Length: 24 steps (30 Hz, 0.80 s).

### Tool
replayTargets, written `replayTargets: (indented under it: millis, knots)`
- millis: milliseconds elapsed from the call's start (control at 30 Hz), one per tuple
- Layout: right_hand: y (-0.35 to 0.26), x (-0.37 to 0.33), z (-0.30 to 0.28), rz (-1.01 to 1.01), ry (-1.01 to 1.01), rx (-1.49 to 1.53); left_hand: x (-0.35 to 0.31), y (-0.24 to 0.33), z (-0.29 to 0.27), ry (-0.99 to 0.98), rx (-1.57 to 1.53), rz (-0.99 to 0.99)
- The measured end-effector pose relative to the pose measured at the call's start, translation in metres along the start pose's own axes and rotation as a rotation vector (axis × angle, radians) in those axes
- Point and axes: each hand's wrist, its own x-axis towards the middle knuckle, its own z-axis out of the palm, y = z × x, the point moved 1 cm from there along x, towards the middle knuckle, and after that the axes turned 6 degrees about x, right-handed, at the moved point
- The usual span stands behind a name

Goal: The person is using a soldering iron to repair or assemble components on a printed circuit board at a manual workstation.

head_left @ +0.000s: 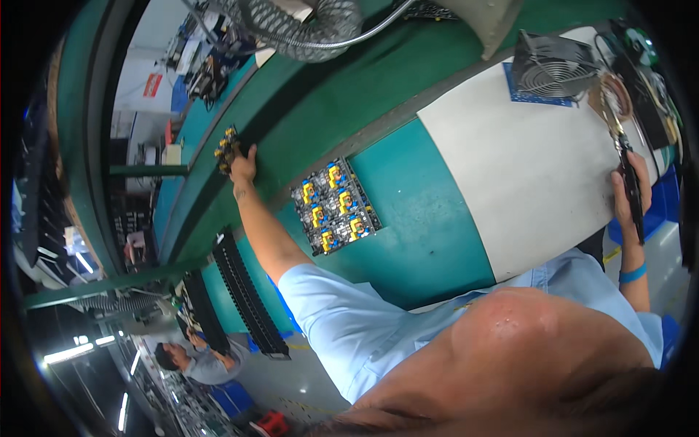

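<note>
My left hand (244, 167) is stretched out to the far left over the green conveyor line. Its fingers close on a small circuit board (227, 146) with yellow parts, and the thumb stands out to the side. Between my arms lies a panel of circuit boards (336, 206) with yellow and blue parts, flat on the teal bench mat (429, 218). At the far right, my right hand (632, 191) grips a long black-handled tool (630, 186) with a shiny metal front. That front points at a coppery round coil (615, 98); whether they touch I cannot tell.
A metal-grilled fan (555, 69) stands at the back right, beside a white sheet (473, 146). A ribbed grey duct (313, 29) hangs overhead. A black slotted rack (247, 295) is at the left. A person (204, 360) works further off at lower left.
</note>
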Motion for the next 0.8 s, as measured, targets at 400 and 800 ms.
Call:
replayTargets:
  millis: [400, 800]
  knots:
    - [-0.003, -0.004, -0.012, -0.054, 0.025, 0.284, -0.068, 0.094, -0.091, 0.209, 0.057, 0.097]
    - [0.009, -0.007, -0.017, -0.142, 0.056, 0.448, -0.125, 0.153, -0.221, 0.449, -0.848, 0.007]
